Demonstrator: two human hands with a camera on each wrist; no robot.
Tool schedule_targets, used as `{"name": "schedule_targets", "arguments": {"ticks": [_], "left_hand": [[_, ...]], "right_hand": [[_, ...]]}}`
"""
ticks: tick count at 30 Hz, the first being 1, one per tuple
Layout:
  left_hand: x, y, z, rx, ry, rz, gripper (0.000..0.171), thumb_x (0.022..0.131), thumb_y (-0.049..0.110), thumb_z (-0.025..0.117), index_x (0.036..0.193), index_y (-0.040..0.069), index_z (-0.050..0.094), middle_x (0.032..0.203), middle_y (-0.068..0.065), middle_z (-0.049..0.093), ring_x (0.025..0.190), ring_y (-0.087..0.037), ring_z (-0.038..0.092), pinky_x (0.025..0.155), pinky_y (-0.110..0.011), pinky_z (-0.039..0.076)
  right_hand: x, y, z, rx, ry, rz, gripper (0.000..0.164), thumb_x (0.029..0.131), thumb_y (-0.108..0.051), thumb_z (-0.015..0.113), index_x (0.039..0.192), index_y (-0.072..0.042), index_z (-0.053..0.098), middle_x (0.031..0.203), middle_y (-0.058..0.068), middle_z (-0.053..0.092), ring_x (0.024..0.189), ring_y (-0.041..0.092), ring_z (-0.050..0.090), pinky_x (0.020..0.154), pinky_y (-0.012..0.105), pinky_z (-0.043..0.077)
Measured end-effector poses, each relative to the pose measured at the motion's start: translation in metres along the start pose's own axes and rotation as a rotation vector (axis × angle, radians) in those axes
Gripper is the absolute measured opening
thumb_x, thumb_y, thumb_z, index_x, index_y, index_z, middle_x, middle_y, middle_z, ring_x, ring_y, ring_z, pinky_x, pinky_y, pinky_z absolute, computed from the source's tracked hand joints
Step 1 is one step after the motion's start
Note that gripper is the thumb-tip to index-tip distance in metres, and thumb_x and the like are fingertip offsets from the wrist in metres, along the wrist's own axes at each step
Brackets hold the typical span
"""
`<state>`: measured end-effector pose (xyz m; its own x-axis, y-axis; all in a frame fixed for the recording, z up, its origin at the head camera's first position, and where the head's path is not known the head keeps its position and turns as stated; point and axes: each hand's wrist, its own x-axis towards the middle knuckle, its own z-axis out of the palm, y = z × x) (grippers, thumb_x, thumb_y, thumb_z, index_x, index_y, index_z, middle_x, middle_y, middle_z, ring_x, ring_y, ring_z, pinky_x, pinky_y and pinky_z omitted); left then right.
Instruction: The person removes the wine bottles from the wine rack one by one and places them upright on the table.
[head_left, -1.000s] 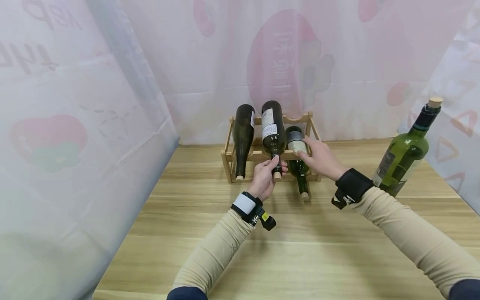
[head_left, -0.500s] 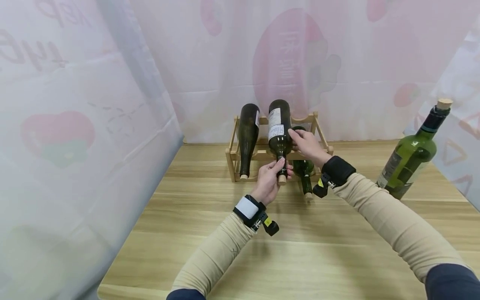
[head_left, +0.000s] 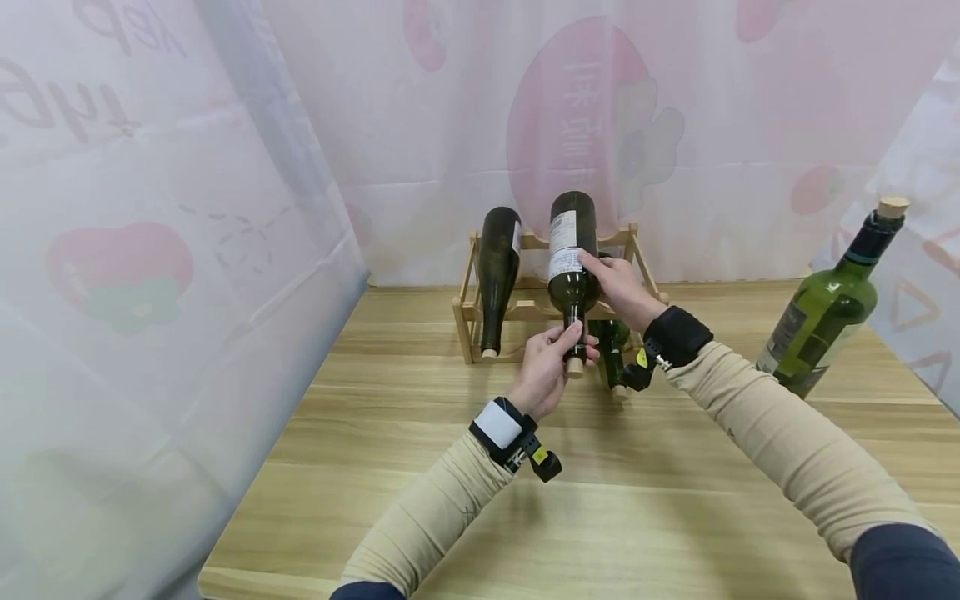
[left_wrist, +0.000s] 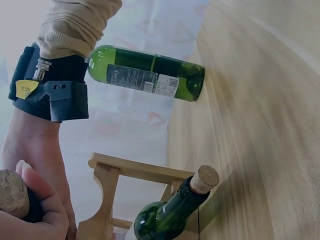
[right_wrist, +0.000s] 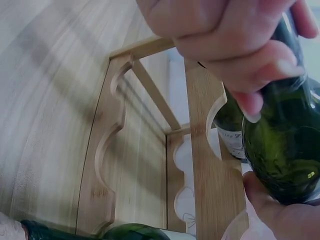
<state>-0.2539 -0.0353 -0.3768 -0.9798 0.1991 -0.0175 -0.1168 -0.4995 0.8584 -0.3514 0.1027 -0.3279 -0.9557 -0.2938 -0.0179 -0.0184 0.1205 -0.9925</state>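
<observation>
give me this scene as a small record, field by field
left hand: grips the neck of the held bottle
right hand: holds its body
held bottle: dark, corked, neck toward the person
rack: wooden, two tiers
upper left bottle: dark, corked
lower right bottle: green, corked
standing bottle: green, corked, upright on table

Dark green glass bottle (head_left: pixel 567 289), corked; white printed label (head_left: pixel 563 240) on upward-facing side. Held at neck and body. Pose: tilted, base raised toward the back of the wooden rack (head_left: pixel 527 311), neck sloping down; cork (head_left: pixel 575 368) projects beyond the rack's front rail. Contact with rack: cannot tell.
</observation>
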Motion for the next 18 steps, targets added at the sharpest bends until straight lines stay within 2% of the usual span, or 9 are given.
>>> {"name": "schedule_targets", "arguments": {"ticks": [3, 5, 12, 18], "left_hand": [[-0.001, 0.001, 0.001, 0.026, -0.013, 0.009, 0.022, 0.1, 0.018, 0.053, 0.104, -0.002, 0.059, 0.083, -0.004, 0.067, 0.067, -0.008, 0.065, 0.061, -0.018, 0.054], [-0.002, 0.002, 0.002, 0.043, -0.02, 0.01, 0.02, 0.099, 0.018, 0.054, 0.102, -0.001, 0.06, 0.083, -0.004, 0.068, 0.067, -0.008, 0.066, 0.061, -0.018, 0.054], [-0.007, 0.002, 0.004, 0.063, -0.028, -0.022, 0.017, 0.099, 0.017, 0.054, 0.1, 0.001, 0.06, 0.081, -0.004, 0.069, 0.069, -0.009, 0.067, 0.064, -0.02, 0.056], [-0.012, 0.002, 0.008, 0.065, -0.041, -0.026, 0.021, 0.099, 0.016, 0.054, 0.107, -0.003, 0.06, 0.083, -0.004, 0.069, 0.07, -0.009, 0.067, 0.066, -0.021, 0.056]], "right_hand": [[-0.002, -0.002, -0.001, 0.016, 0.009, -0.015, 0.067, 0.099, -0.048, 0.045, 0.137, 0.007, 0.041, 0.106, 0.001, 0.056, 0.088, 0.003, 0.059, 0.085, 0.018, 0.049], [-0.003, -0.004, -0.002, 0.026, 0.002, -0.024, 0.067, 0.099, -0.047, 0.046, 0.135, 0.009, 0.041, 0.102, 0.0, 0.057, 0.085, 0.003, 0.059, 0.079, 0.015, 0.049], [-0.007, -0.003, -0.004, 0.049, -0.04, -0.017, 0.066, 0.1, -0.044, 0.044, 0.136, 0.011, 0.038, 0.105, 0.002, 0.055, 0.088, 0.002, 0.059, 0.082, 0.014, 0.049], [-0.013, -0.002, -0.006, 0.024, -0.015, -0.023, 0.066, 0.099, -0.044, 0.046, 0.135, 0.012, 0.04, 0.103, 0.001, 0.057, 0.087, 0.003, 0.059, 0.079, 0.015, 0.049]]}}
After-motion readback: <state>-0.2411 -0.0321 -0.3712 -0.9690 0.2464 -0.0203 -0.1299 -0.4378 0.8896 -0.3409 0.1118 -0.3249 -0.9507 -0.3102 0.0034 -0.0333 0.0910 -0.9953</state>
